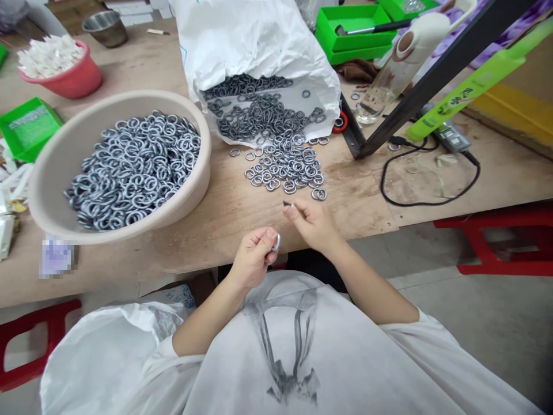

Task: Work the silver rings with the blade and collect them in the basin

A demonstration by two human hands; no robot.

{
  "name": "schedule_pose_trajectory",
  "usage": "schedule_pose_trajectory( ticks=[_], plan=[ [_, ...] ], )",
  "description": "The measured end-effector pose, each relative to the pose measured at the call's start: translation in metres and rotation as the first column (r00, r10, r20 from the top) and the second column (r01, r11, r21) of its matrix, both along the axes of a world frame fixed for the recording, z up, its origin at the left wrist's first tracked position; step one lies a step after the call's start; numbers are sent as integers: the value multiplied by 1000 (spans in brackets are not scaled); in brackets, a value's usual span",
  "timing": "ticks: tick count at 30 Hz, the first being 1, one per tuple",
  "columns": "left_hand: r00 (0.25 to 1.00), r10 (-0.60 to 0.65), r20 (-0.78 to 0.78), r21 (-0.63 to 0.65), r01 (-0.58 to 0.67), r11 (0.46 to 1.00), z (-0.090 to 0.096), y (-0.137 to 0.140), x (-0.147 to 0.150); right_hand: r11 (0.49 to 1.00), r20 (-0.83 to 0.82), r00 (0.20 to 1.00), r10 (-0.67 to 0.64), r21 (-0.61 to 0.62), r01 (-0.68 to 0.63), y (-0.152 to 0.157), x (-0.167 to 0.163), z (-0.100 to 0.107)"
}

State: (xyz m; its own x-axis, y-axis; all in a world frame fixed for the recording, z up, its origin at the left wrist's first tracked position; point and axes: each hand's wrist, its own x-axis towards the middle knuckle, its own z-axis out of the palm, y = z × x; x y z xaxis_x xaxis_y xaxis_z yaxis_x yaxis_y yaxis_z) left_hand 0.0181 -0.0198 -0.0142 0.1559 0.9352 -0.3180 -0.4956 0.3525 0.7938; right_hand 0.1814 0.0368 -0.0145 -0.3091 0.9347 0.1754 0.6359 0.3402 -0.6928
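Note:
My left hand (253, 256) is closed, pinching a single metal ring (276, 242) between thumb and fingers just over the table's front edge. To its right, my right hand (314, 223) is closed around a small tool with a dark pointed tip (287, 204); the fingers hide most of it. Just beyond the right hand lies a loose pile of grey metal rings (285, 164), spilling from the mouth of a white sack (259, 40). On the left, a big beige basin (194, 190) holds many more such rings.
A black metal frame (401, 115) and a looped cable (384, 190) occupy the right side. Behind stand a clear bottle (384, 92) and a green tray (328, 49). Far left are a red bowl (86, 78) and a small green bin (38, 138). An open white bag (99, 351) sits below, left.

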Motion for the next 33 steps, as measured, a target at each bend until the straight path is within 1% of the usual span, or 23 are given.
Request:
schedule_pose_trajectory(
  ticks=[2, 4, 5, 7, 9, 11, 12, 14, 15, 16, 17, 18, 20, 21, 23, 25, 28, 30, 31, 33],
  plan=[
    [1000, 4, -6, -11, -4, 1000, -1, 0, -4, 987, 139, 977, -161, 3, 162, 14, 13, -5],
    [1000, 15, -11, -27, -16, 1000, -1, 3, -9, 952, 299, 905, -302, 46, 303, 25, 25, -10],
    [1000, 9, -13, -38, -10, 999, -1, 5, -11, 932, 369, 860, -352, 57, 357, 28, 29, -13],
    [1000, -7, -10, -63, 6, 998, -1, 10, -15, 909, 455, 801, -389, 48, 414, 32, 35, -18],
    [1000, 7, 0, -93, -7, 996, -1, 15, -17, 909, 459, 801, -385, 36, 416, 34, 38, -22],
    [999, 40, 11, -120, -39, 992, -1, 19, -17, 920, 373, 848, -376, 41, 390, 33, 37, -24],
    [998, 53, 15, -135, -51, 990, -2, 21, -16, 928, 288, 886, -364, 30, 371, 32, 34, -25],
    [997, 72, 16, -164, -69, 984, -3, 23, -12, 951, 22, 952, -304, -53, 305, 27, 25, -24],
    [997, 79, 12, -172, -76, 982, -4, 24, -10, 962, -144, 955, -261, -117, 245, 22, 18, -23],
    [996, 84, 4, -172, -82, 982, -5, 23, -6, 969, -305, 927, -218, -183, 168, 17, 10, -22],
    [996, 90, -5, -161, -90, 983, -6, 23, -3, 967, -442, 878, -185, -243, 81, 10, 1, -21],
    [995, 96, -15, -141, -97, 985, -7, 21, 1, 957, -540, 826, -161, -289, -2, 3, -8, -19],
    [994, 110, -30, -89, -112, 990, -8, 18, 7, 930, -637, 757, -145, -349, -116, -11, -23, -18],
    [993, 115, -34, -68, -117, 991, -8, 17, 9, 922, -658, 739, -141, -359, -145, -17, -29, -18],
    [993, 116, -39, -45, -117, 992, -7, 14, 9, 932, -676, 727, -120, -329, -152, -23, -35, -18],
    [995, 89, -35, -32, -90, 995, -5, 13, 6, 952, -670, 740, -64, -263, -156, -22, -34, -16],
    [1000, 19, -10, -20, -19, 1000, 0, 12, 0, 968, -625, 781, 3, -195, -160, -16, -26, -10],
    [1000, 0, 18, -28, 1, 1000, 3, 12, -2, 983, -550, 835, 30, -134, -123, -13, -20, -5],
    [1000, 3, 29, -38, -2, 999, 4, 12, -2, 990, -483, 873, 63, -83, -117, -13, -18, -2],
    [999, 25, 43, -67, -22, 998, 6, 12, -2, 986, -303, 939, 162, 26, -162, -15, -15, 2]
  ],
)
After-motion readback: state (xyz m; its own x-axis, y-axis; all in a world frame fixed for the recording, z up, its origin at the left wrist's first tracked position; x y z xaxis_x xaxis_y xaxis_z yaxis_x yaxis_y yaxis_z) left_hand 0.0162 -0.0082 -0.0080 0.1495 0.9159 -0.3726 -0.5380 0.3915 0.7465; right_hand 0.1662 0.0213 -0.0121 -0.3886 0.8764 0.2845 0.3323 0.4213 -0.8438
